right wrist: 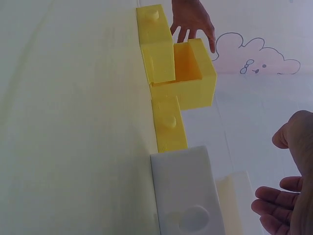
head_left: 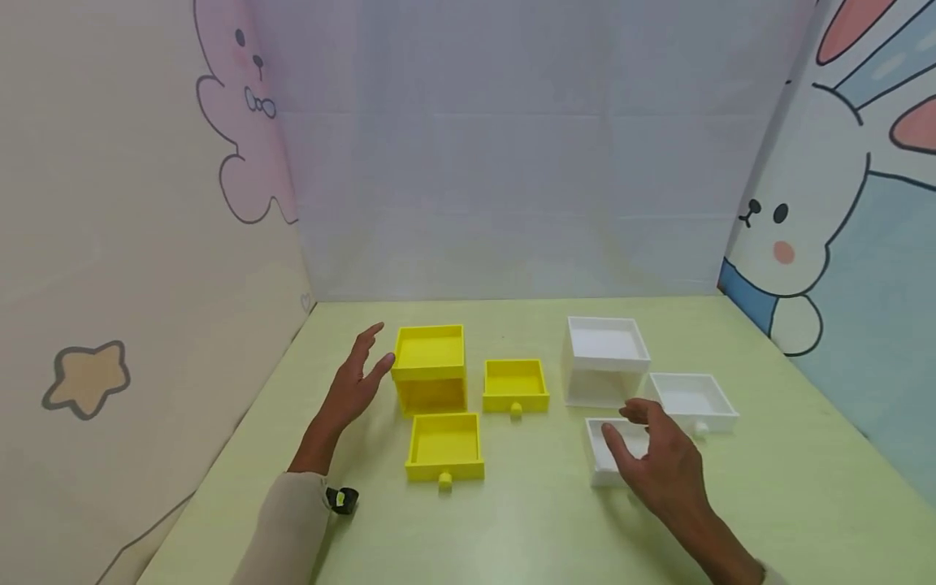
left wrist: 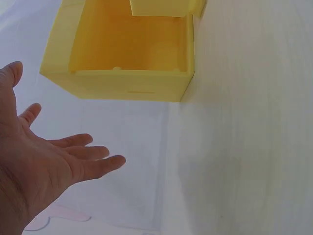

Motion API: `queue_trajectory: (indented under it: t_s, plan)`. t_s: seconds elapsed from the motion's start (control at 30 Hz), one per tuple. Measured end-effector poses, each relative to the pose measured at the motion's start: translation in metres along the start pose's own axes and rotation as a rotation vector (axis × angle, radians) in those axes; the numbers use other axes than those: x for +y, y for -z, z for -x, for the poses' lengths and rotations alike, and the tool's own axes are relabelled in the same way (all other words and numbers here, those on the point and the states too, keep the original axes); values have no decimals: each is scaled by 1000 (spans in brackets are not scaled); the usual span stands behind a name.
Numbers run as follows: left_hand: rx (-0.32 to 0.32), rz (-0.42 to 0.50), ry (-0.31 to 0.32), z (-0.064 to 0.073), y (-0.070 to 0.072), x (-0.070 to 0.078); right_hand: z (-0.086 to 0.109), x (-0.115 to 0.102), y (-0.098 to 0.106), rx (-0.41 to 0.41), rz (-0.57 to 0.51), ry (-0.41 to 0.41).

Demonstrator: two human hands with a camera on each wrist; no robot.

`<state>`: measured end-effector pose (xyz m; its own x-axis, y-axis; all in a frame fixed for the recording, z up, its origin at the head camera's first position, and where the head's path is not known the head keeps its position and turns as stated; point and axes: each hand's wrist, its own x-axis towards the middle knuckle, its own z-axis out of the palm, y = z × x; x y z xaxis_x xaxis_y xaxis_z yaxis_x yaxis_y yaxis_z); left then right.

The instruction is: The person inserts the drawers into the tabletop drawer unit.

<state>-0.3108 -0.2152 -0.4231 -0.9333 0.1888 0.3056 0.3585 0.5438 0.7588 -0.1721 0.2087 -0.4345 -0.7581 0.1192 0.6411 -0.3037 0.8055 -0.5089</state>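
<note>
Beside the yellow cabinet (head_left: 429, 372), my left hand (head_left: 353, 392) holds nothing, its fingers loosely spread and the thumb tip close to the upper left edge. The cabinet's lower front is an opening (left wrist: 132, 44). One yellow drawer (head_left: 444, 443) lies in front of it, another yellow drawer (head_left: 515, 382) to its right. Over the front white drawer (head_left: 603, 463) hovers my right hand (head_left: 669, 467), thumb apart from bent fingers, with nothing held. It hides part of that drawer. Behind stands the white cabinet (head_left: 605, 361), with a second white drawer (head_left: 691, 396) at its right.
All pieces stand on a pale yellow-green table (head_left: 526, 528). Cloth walls enclose it at the back (head_left: 512, 162) and both sides, printed with a bear, a star (head_left: 86, 380) and a rabbit (head_left: 797, 211). A dark band (head_left: 342, 500) is on my left wrist.
</note>
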Motion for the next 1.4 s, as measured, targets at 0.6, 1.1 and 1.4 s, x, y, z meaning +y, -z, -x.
queue_trajectory:
  t_s: [0.6,1.1,1.4]
  plan:
    - [-164,474,165,-17,-20,-23,10,-22,-9,-56,-86,-34]
    - [-227,445,214,-11,-27,-18,39,-51,-40,-301,-293,-148]
    - [-229,455,230,-13,-28,-16,39,-67,-46,-503,-380,-262]
